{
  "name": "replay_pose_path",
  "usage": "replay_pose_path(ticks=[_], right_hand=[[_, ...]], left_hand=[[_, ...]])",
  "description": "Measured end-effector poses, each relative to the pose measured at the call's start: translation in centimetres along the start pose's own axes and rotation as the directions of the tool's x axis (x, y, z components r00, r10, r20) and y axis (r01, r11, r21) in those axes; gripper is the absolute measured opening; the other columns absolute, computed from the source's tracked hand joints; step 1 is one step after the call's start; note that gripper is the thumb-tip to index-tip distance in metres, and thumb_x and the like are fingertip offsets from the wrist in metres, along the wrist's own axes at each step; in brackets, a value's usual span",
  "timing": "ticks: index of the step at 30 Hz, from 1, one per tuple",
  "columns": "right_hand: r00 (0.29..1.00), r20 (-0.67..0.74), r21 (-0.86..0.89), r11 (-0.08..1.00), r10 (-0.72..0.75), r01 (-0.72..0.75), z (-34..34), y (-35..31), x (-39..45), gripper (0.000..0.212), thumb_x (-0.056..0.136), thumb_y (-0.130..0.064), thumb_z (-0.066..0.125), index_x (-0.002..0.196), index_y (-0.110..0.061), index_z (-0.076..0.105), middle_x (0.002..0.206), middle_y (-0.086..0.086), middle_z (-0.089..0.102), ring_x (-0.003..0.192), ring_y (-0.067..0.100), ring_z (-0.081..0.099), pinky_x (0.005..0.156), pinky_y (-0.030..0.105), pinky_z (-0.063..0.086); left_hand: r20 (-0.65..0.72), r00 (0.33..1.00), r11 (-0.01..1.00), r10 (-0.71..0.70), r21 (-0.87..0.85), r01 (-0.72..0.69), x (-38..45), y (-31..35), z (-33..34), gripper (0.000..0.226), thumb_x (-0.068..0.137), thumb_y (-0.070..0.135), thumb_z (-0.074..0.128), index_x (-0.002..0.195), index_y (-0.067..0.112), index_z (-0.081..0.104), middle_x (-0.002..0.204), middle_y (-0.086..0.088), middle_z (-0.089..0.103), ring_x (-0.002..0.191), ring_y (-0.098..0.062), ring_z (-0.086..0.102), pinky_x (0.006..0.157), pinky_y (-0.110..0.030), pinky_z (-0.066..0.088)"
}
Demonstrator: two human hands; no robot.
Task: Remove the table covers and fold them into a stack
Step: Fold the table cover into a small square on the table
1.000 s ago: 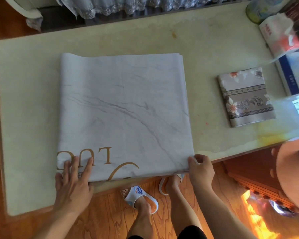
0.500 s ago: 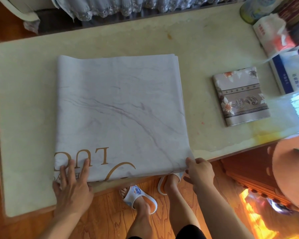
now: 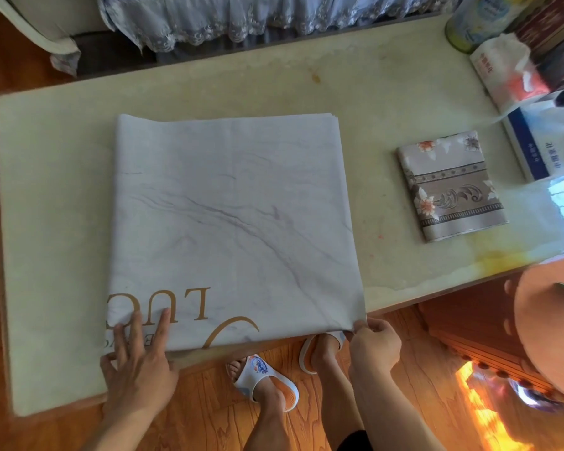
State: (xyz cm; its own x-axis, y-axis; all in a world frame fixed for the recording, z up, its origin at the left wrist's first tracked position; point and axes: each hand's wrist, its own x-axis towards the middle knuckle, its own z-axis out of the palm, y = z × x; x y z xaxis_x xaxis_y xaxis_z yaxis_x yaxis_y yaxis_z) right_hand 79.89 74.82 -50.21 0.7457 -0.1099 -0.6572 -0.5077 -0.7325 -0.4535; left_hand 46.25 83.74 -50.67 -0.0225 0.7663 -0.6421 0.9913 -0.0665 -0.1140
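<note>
Hands meet the marble-print cover (image 3: 235, 222) at its near edge, where it lies folded flat on the tabletop (image 3: 388, 102). We see the left hand (image 3: 137, 362) palm down, fingers spread, pressing the near left corner. The right hand (image 3: 373, 345) curls in a pinching grip on the near right corner, wrist below the tabletop edge. A folded floral cover (image 3: 450, 185) lies well apart to the right.

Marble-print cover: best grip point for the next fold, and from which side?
Take the marble-print cover by its two near corners, coming from the near table edge. That edge overhangs slightly, so fingers can get under it. The right hand already pinches the near right corner; the left hand lies flat on the near left one.
</note>
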Motion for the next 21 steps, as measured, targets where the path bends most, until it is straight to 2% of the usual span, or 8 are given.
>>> replay_pose_path(ticks=[5, 15, 18, 21], right_hand=[[1.000, 0.031, 0.023, 1.000, 0.004, -0.004, -0.3, 0.2, 0.5, 0.016, 0.089, -0.009, 0.068, 0.079, -0.021, 0.071, 0.083, 0.002, 0.072, 0.081, 0.027, 0.071, 0.080, 0.048, 0.061], [0.997, 0.060, 0.005, 0.999, -0.052, 0.052, 0.4, -1.0, 0.6, 0.010, 0.087, -0.009, 0.065, 0.083, -0.017, 0.069, 0.086, 0.004, 0.072, 0.084, 0.026, 0.069, 0.083, 0.050, 0.060], [0.999, 0.050, -0.020, 1.000, -0.021, 0.022, 0.8, -1.6, 0.9, 0.013, 0.086, -0.006, 0.061, 0.092, -0.015, 0.068, 0.091, 0.006, 0.070, 0.086, 0.027, 0.068, 0.081, 0.044, 0.060], [0.999, 0.034, -0.007, 1.000, 0.011, -0.011, 0.8, -2.2, 0.9, 0.021, 0.087, -0.001, 0.058, 0.104, -0.011, 0.066, 0.100, 0.007, 0.067, 0.089, 0.025, 0.064, 0.072, 0.035, 0.054]], left_hand=[[0.003, 1.000, 1.000, 0.004, 0.018, -0.004, -0.1, 0.0, -0.1, 0.100, 0.093, 0.040, 0.054, 0.152, 0.043, -0.026, 0.165, -0.006, -0.028, 0.151, -0.034, -0.024, 0.121, -0.062, 0.017], [0.008, 1.000, 1.000, -0.017, -0.003, 0.017, -0.1, 0.4, -0.5, 0.075, 0.102, 0.045, 0.032, 0.154, 0.046, -0.021, 0.167, -0.004, -0.022, 0.152, -0.033, -0.019, 0.120, -0.061, 0.019], [0.043, 0.999, 1.000, -0.024, -0.004, 0.024, 0.1, 0.5, -0.5, 0.074, 0.102, 0.046, 0.028, 0.152, 0.045, -0.027, 0.165, -0.005, -0.027, 0.152, -0.034, -0.022, 0.121, -0.062, 0.017], [0.051, 0.998, 1.000, -0.024, 0.006, 0.024, 0.2, 0.4, -0.6, 0.073, 0.102, 0.048, 0.027, 0.151, 0.046, -0.028, 0.165, -0.005, -0.027, 0.152, -0.034, -0.021, 0.121, -0.061, 0.017]])
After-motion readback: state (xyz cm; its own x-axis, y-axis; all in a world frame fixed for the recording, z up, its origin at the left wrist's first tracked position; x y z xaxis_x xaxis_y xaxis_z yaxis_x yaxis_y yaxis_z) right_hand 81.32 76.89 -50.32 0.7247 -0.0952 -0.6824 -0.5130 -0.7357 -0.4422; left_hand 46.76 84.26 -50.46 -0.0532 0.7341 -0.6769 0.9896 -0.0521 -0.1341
